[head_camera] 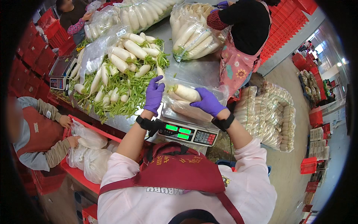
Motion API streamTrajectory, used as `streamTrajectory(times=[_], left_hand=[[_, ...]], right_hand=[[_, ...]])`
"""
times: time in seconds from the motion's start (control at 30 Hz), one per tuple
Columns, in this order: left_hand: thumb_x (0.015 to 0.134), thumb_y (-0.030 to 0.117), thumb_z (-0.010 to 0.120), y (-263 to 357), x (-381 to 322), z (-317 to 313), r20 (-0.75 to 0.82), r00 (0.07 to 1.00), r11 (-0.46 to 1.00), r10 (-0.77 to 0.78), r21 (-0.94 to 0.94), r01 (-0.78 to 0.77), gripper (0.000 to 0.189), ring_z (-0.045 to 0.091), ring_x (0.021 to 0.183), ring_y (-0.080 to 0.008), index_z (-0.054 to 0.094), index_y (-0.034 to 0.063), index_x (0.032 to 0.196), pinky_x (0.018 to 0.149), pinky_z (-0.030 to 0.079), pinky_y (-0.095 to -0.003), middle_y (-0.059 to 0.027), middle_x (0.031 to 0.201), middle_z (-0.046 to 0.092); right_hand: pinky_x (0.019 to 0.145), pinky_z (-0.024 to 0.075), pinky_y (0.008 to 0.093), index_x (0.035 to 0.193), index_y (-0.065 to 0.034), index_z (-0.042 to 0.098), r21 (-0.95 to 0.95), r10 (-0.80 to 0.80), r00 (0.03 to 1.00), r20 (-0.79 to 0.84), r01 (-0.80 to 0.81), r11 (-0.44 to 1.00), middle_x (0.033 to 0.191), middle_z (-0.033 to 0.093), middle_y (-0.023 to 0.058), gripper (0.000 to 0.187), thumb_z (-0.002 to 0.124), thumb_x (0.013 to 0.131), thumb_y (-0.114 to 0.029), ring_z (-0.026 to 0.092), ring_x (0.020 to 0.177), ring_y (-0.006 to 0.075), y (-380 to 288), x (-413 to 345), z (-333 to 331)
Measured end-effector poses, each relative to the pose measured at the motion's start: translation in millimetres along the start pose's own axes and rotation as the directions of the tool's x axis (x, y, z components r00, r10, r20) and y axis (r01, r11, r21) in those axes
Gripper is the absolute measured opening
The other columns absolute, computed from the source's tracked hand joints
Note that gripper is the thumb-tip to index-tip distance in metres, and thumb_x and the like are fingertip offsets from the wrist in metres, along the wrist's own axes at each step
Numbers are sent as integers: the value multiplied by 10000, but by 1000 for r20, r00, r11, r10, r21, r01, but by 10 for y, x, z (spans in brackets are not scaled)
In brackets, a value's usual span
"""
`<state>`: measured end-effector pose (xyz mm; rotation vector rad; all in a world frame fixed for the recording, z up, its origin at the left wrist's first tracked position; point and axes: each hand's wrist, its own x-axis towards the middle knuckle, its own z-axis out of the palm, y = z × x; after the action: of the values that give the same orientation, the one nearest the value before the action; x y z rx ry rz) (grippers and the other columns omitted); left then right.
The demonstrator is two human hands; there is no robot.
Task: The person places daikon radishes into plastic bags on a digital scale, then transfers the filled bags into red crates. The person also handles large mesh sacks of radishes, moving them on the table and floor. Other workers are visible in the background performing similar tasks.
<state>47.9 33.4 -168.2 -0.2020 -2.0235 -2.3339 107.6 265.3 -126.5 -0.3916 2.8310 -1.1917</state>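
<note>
My right hand (209,102), in a purple glove, grips the end of a white radish (186,93). That radish lies over a clear plastic bag (221,93) with more radishes in it, on a digital scale (165,112) with lit green displays. To the left, my left hand (154,93) wears a matching glove. Its fingers are apart, close to the tapered tip of another radish (160,73); contact there is unclear. Beyond it spreads a heap of loose radishes (119,63) among cut green stalks (134,92) on the metal table (184,71).
Bagged radishes (193,36) stand at the table's far side, near a person in a floral apron (237,67). At left, another person's hands (65,121) are at a red crate (93,128) with plastic bags. Packed sacks (265,117) lie on the floor right. A second scale (58,82) sits far left.
</note>
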Motion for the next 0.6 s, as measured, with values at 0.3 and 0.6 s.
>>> streamTrajectory(times=[0.3, 0.6], left_hand=[[758, 249, 713, 309, -129, -131, 287, 931, 785, 225, 512, -348, 663, 542, 928, -244, 426, 20, 1311, 857, 436, -358, -147, 1046, 553], [710, 325, 743, 787, -46, 323, 412, 859, 296, 304, 816, -496, 894, 406, 1234, -370, 264, 10, 1397, 1009, 351, -421, -256, 1376, 348]], right_hand=[[902, 424, 409, 1259, -66, 498, -284, -188, 941, -281, 105, 953, 1131, 570, 173, 609, 695, 764, -361, 549, 1029, 327, -82, -485, -421], [1100, 89, 552, 1391, -143, 356, -418, -276, 948, 155, 316, 852, 1339, 446, 163, 922, 679, 662, -605, 289, 1323, 375, -301, -471, -746]])
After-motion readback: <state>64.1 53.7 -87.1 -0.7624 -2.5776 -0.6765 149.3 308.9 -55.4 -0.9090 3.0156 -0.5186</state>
